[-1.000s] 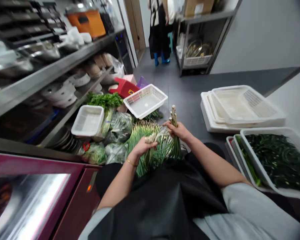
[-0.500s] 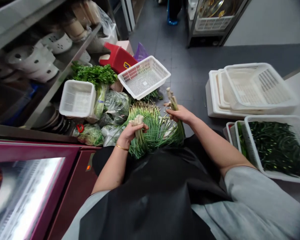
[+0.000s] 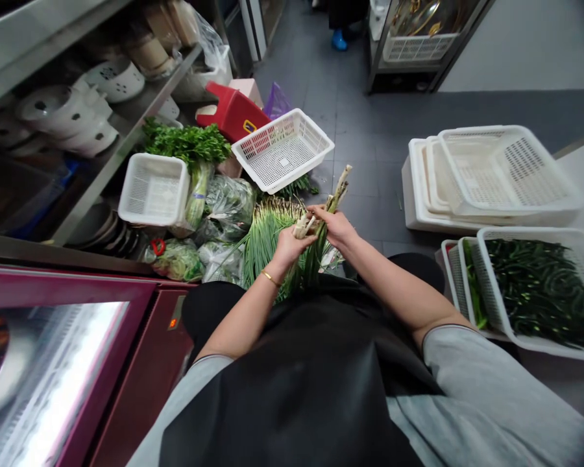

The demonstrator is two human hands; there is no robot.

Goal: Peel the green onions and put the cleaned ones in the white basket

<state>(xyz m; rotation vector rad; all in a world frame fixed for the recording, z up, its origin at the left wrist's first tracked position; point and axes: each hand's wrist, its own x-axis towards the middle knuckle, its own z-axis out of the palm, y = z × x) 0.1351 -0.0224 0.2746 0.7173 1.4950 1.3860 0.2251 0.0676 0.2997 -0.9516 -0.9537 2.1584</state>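
My left hand (image 3: 291, 248) is closed round a bunch of scallions (image 3: 304, 227), its pale root ends sticking up past the thumb. Close beside it on the right, my right hand (image 3: 335, 227) grips several thicker green stalks (image 3: 339, 188) that look like scallions too, with brownish root ends pointing up and away from me. The hands almost touch. Below and left of them lies a large heap of scallions (image 3: 267, 237), roots facing away, green leaves toward my black apron. Loose trimmings (image 3: 329, 258) lie partly hidden under my right wrist.
A white perforated basket (image 3: 283, 152) stands beyond the heap. Leafy celery (image 3: 187, 141), a white tub (image 3: 154, 189) and bagged greens (image 3: 228, 207) sit at left, by a shelf. On the right are stacked white baskets (image 3: 511, 170) and a basket of green peppers (image 3: 545, 285). A person's blue boot (image 3: 339, 40) shows far ahead.
Both hands have come together: the left moved right with its bunch, the right moved slightly left and down with its stalks. The person far ahead has shifted.
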